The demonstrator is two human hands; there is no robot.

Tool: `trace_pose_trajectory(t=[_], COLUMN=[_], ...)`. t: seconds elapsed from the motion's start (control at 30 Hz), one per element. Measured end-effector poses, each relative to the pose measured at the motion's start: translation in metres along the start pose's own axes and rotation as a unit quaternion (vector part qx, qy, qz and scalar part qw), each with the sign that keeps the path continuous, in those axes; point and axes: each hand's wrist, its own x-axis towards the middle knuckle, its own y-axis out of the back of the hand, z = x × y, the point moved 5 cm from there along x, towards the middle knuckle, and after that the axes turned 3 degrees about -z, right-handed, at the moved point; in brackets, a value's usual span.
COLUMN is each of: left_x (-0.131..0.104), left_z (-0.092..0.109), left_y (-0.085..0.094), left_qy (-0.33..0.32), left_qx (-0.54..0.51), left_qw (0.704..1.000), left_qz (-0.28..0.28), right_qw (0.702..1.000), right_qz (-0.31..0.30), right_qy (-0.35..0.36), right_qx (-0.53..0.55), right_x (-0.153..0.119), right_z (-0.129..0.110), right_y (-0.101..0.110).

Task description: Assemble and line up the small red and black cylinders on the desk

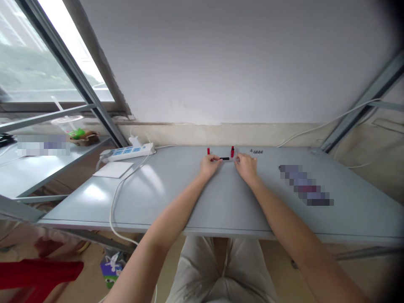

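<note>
At the back of the desk, my left hand (210,165) is closed, pinching the end of a short black rod-shaped piece (224,158). My right hand (246,165) faces it from the right with its fingers drawn together by the rod's pale far end; what they hold is too small to make out. Beyond my left fingers a small red cylinder (208,150) stands upright. A red and black piece (232,151) is just behind the gap between my hands. Several tiny dark metal bits (256,151) lie in a row to the right of my right hand.
A white power strip (129,152) with a plug and cable lies at the back left, beside a flat white square (113,169). Its cable (116,198) runs over the front edge. To the right lies a blurred-out flat object (304,185). A wall borders the grey desk (227,202).
</note>
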Motion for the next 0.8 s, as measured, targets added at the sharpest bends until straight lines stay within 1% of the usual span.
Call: trace_pose_trajectory(t=[0.1,0.27,0.4,0.6,0.7,0.8], left_x=[0.000,-0.003,-0.004,-0.004,-0.003,-0.001], left_z=[0.001,0.005,0.004,0.006,0.006,0.002], left_y=[0.000,-0.003,-0.003,-0.005,-0.005,-0.003], left_qy=[-0.010,-0.018,-0.012,-0.016,-0.010,0.012], left_qx=[-0.007,-0.006,-0.015,-0.027,-0.015,0.031], left_qw=[1.000,1.000,1.000,0.999,1.000,0.999], left_qz=[0.002,-0.010,-0.011,-0.017,-0.014,-0.017], right_qw=[1.000,0.997,0.996,0.997,0.997,0.994], right_qz=[0.011,0.020,0.015,0.007,-0.009,-0.032], right_qy=[0.020,0.071,0.079,0.067,0.036,-0.005], right_qx=[0.002,0.023,0.029,0.038,0.063,0.103], right_x=[0.000,-0.003,-0.006,-0.007,-0.006,-0.003], right_z=[-0.004,-0.015,-0.019,-0.020,-0.016,-0.008], right_y=[-0.001,-0.006,-0.006,-0.003,-0.006,-0.013])
